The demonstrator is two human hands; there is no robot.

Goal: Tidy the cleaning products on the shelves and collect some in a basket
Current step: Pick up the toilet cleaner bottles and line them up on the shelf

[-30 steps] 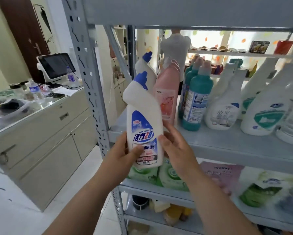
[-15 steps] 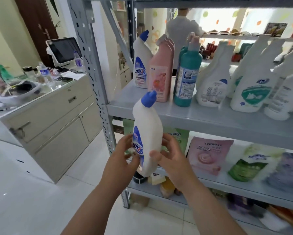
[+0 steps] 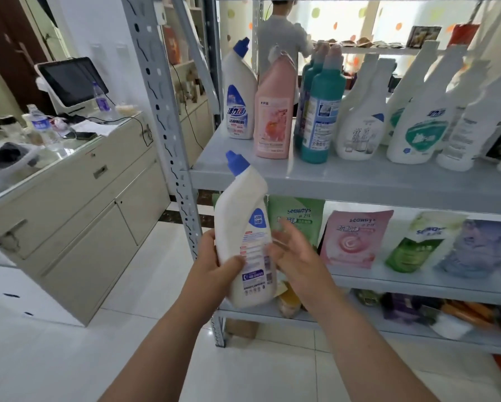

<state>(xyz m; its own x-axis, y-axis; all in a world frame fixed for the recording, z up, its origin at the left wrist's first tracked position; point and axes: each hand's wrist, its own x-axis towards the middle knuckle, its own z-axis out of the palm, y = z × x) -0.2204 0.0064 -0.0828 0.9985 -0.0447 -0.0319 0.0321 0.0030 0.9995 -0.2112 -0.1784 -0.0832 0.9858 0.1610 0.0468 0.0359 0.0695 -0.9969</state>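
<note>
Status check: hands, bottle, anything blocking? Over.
Left hand grips the bottle low on its body. Right hand open beside it, contact unclear. Bottle tilted, cap up-left, held off the shelf. No basket in view.

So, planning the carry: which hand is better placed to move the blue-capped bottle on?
Probably left. The left hand grips the bottle round its lower body, thumb across the label; the right hand is open beside it, gripping nothing.

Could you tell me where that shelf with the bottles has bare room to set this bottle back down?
The shelf has a bare front strip, widest at the left corner before the white bottle and pink bottle. Behind, the row is crowded through the teal bottles to the spray bottles; pouches fill the shelf below.
</note>
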